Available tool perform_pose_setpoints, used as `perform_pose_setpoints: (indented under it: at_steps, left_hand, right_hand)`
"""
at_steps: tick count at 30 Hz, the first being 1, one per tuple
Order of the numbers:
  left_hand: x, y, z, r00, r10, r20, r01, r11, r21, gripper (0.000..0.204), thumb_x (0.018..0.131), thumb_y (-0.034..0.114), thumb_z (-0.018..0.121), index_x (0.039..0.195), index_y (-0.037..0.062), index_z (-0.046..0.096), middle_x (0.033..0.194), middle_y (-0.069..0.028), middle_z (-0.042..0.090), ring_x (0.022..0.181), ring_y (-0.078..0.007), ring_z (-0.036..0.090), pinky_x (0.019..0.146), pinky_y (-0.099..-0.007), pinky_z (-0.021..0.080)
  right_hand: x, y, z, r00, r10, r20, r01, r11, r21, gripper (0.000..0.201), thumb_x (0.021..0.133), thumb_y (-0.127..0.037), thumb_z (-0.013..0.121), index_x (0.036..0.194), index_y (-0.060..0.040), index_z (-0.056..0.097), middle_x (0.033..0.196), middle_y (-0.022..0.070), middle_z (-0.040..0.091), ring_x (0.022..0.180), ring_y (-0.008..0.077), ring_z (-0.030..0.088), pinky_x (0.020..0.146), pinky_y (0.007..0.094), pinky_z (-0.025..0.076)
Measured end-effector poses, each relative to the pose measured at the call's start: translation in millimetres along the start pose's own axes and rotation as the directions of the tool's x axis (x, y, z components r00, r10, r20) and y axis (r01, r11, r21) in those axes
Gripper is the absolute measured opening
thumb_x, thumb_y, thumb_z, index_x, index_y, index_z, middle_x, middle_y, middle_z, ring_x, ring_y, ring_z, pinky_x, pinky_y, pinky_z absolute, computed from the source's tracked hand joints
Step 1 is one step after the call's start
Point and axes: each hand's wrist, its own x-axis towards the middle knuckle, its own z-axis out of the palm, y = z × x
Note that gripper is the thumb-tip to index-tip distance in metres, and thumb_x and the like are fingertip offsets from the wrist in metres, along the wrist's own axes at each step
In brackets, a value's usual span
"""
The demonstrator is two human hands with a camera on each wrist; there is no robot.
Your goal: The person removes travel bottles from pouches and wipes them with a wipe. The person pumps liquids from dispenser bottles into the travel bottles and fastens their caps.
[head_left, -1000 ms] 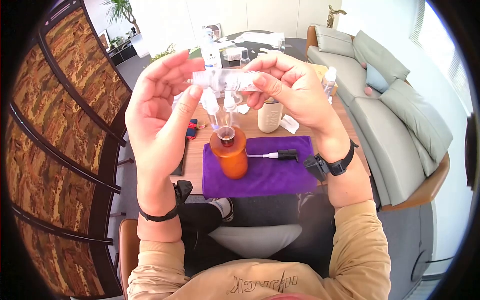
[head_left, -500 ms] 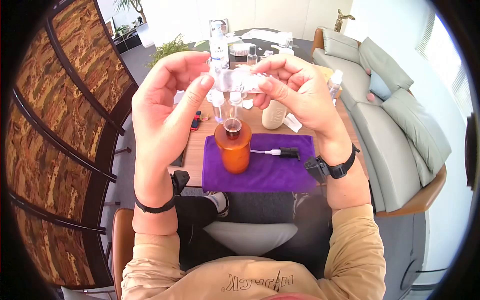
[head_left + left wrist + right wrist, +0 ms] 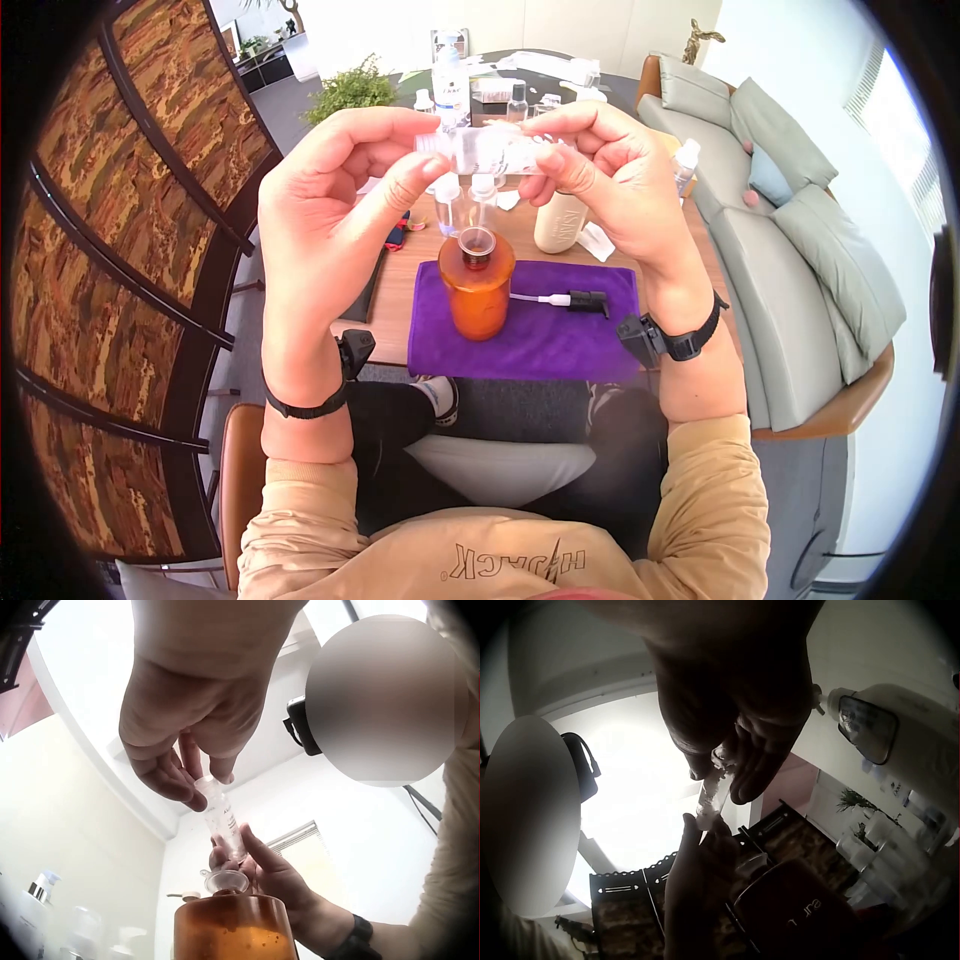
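A small clear plastic bottle (image 3: 487, 152) with faint printing is held up sideways between both hands. My left hand (image 3: 330, 215) pinches its ribbed neck end with thumb and fingertips. At the opposite end, my right hand (image 3: 640, 195) grips the bottle between thumb and curled fingers. The left wrist view shows the same clear bottle (image 3: 221, 819) spanning the two hands. Below them stands an amber bottle (image 3: 477, 298) with a small clear funnel (image 3: 477, 241) in its mouth. Its contents look orange in the left wrist view.
The amber bottle stands on a purple towel (image 3: 540, 350), beside a black pump head (image 3: 585, 301) with a white tube. Behind are two clear bottles (image 3: 449, 208), a beige bottle (image 3: 560, 225) and a tall white bottle (image 3: 451, 92). A grey sofa (image 3: 735, 225) stands right.
The left thumb and fingers have closed onto the neck end of the clear bottle. Both hands and the bottle have shifted slightly right in the head view, which has itself moved a little.
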Motion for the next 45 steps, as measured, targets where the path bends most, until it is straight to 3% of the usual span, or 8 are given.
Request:
perform_pose_setpoints:
  at_steps: [8,11,12,15,20,29,35,45]
  left_hand:
    - [7.5,-6.9,-11.6,0.997,0.068,-0.031,-0.067,0.997,0.028,0.037,0.106,-0.008,0.079,0.142,-0.0086,0.071,0.128,-0.0104,0.079,0.115,-0.0137,0.074,0.100,-0.0278,0.060]
    - [13.6,-15.7,-37.2,0.990,0.112,-0.090,-0.079,0.948,0.309,0.042,0.107,-0.005,0.079,0.148,-0.0064,0.069,0.139,-0.0089,0.076,0.121,-0.0120,0.069,0.102,-0.0283,0.056]
    - [16.1,-20.2,-43.0,0.981,0.120,-0.153,-0.068,0.948,0.310,0.035,0.105,-0.001,0.081,0.139,-0.0021,0.075,0.130,-0.0077,0.081,0.116,-0.0145,0.075,0.096,-0.0300,0.059]
    - [16.2,-22.1,-57.3,0.983,0.087,-0.159,-0.017,0.918,0.397,0.036,0.104,-0.001,0.081,0.139,0.0004,0.076,0.127,-0.0075,0.082,0.113,-0.0137,0.075,0.094,-0.0302,0.060]
    - [13.8,-37.3,-63.0,0.980,-0.189,0.062,0.119,0.805,0.581,0.042,0.101,-0.002,0.081,0.142,0.0011,0.073,0.123,-0.0068,0.083,0.109,-0.0140,0.075,0.090,-0.0292,0.059]
    - [7.7,-108.3,-36.5,0.935,-0.304,0.180,0.168,0.830,0.532,0.041,0.099,-0.001,0.082,0.138,-0.0027,0.073,0.118,-0.0133,0.082,0.105,-0.0196,0.079,0.090,-0.0350,0.065]
    - [6.7,-118.5,-31.0,0.887,-0.374,0.270,0.166,0.805,0.570,0.037,0.098,-0.002,0.079,0.135,-0.0060,0.073,0.116,-0.0146,0.082,0.104,-0.0207,0.079,0.092,-0.0360,0.065]
    - [8.2,-113.1,-34.8,0.876,-0.416,0.245,0.233,0.809,0.539,0.040,0.099,0.000,0.082,0.136,-0.0063,0.073,0.123,-0.0160,0.081,0.113,-0.0222,0.079,0.096,-0.0376,0.066]
  right_hand:
    - [2.5,-2.0,6.3,0.998,-0.055,-0.032,0.054,0.997,-0.050,0.042,0.113,-0.022,0.080,0.144,0.0038,0.068,0.129,0.0164,0.081,0.107,0.0198,0.081,0.087,0.0349,0.068]
    - [7.5,-4.1,0.4,0.980,-0.071,-0.187,0.070,0.997,-0.009,0.047,0.122,-0.040,0.063,0.147,0.0005,0.067,0.138,0.0186,0.078,0.105,0.0215,0.081,0.087,0.0356,0.068]
    - [7.8,-3.9,-3.9,0.981,-0.066,-0.184,0.066,0.998,-0.005,0.047,0.122,-0.040,0.063,0.147,0.0005,0.067,0.138,0.0186,0.078,0.105,0.0215,0.081,0.087,0.0356,0.068]
    - [8.5,-4.3,-15.5,0.968,-0.002,-0.251,0.012,0.999,0.036,0.045,0.124,-0.041,0.058,0.142,-0.0016,0.069,0.135,0.0192,0.079,0.102,0.0219,0.080,0.083,0.0344,0.066]
    - [8.6,-1.0,-27.9,0.964,0.003,-0.266,0.017,0.997,0.070,0.043,0.124,-0.039,0.057,0.138,-0.0008,0.071,0.132,0.0208,0.079,0.100,0.0229,0.080,0.082,0.0346,0.065]
    - [6.5,-5.8,-40.4,0.963,-0.003,-0.270,0.022,0.998,0.065,0.043,0.124,-0.037,0.056,0.137,0.0006,0.070,0.130,0.0214,0.079,0.100,0.0221,0.078,0.084,0.0356,0.063]
    - [5.7,-8.1,-43.5,0.966,0.002,-0.258,0.014,0.998,0.062,0.039,0.123,-0.036,0.059,0.134,-0.0007,0.071,0.127,0.0197,0.081,0.098,0.0205,0.078,0.084,0.0352,0.063]
    - [5.0,-9.6,-44.9,0.962,-0.017,-0.271,0.029,0.999,0.038,0.034,0.122,-0.035,0.061,0.129,-0.0028,0.072,0.121,0.0160,0.082,0.095,0.0181,0.078,0.083,0.0336,0.063]
